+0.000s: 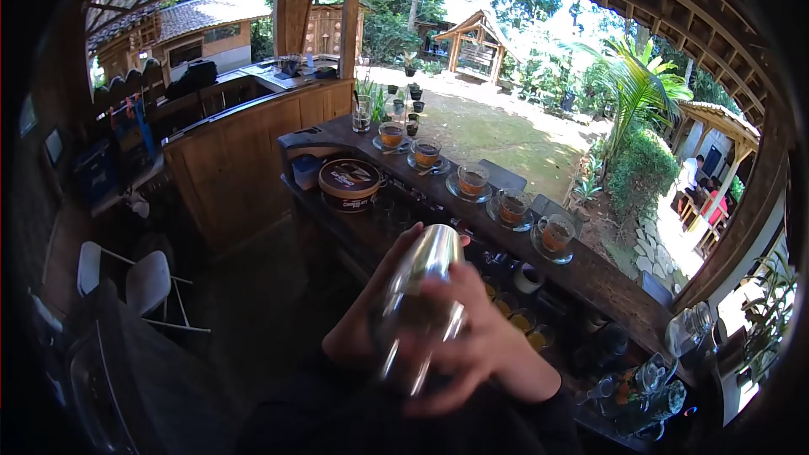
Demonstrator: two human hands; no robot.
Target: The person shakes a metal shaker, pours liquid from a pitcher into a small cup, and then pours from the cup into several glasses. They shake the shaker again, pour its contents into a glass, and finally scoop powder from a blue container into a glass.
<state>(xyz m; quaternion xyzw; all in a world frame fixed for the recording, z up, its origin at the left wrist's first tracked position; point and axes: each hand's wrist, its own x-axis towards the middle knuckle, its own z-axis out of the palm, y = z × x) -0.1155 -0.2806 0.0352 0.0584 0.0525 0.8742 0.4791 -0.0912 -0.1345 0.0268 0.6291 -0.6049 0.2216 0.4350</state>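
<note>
Right hand (484, 345), left hand (362, 329) — shaker (419, 299) tilted, top up-right

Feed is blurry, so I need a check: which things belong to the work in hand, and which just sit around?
In hand:
- metal shaker, blurred
- left hand and right hand, both gripping it

Sitting around:
- five glass cups of tea on the wooden counter
- chocolate tub
- white chair
</note>
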